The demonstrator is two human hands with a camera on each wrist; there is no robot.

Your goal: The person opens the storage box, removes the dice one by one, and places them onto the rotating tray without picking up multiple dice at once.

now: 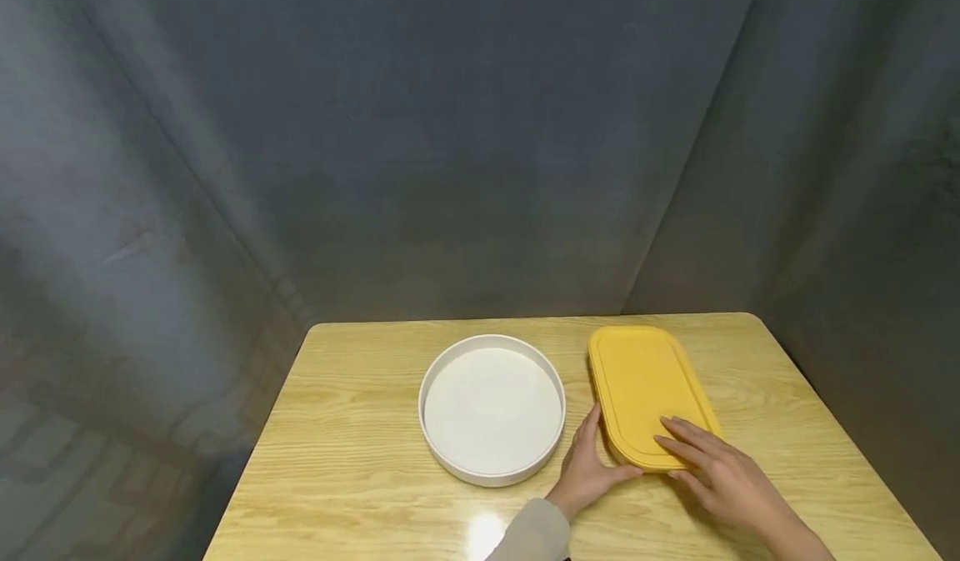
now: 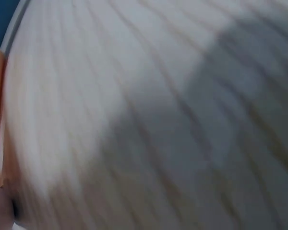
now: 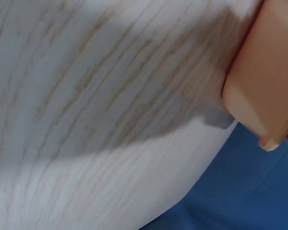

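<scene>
A yellow oblong container (image 1: pixel 645 390) with its lid on lies on the right half of the wooden table (image 1: pixel 360 453). My left hand (image 1: pixel 592 461) rests against the container's near left edge, thumb at its front corner. My right hand (image 1: pixel 708 461) lies on top of the near end with its fingers spread and fairly straight. A round white tray (image 1: pixel 491 408) sits empty just left of the container. In the right wrist view a corner of the yellow container (image 3: pixel 264 91) shows over the table (image 3: pixel 86 96). The left wrist view is blurred wood grain.
Grey cloth (image 1: pixel 450 127) hangs behind and on both sides of the table. The table's right edge runs close beside the container, and its left part is bare wood.
</scene>
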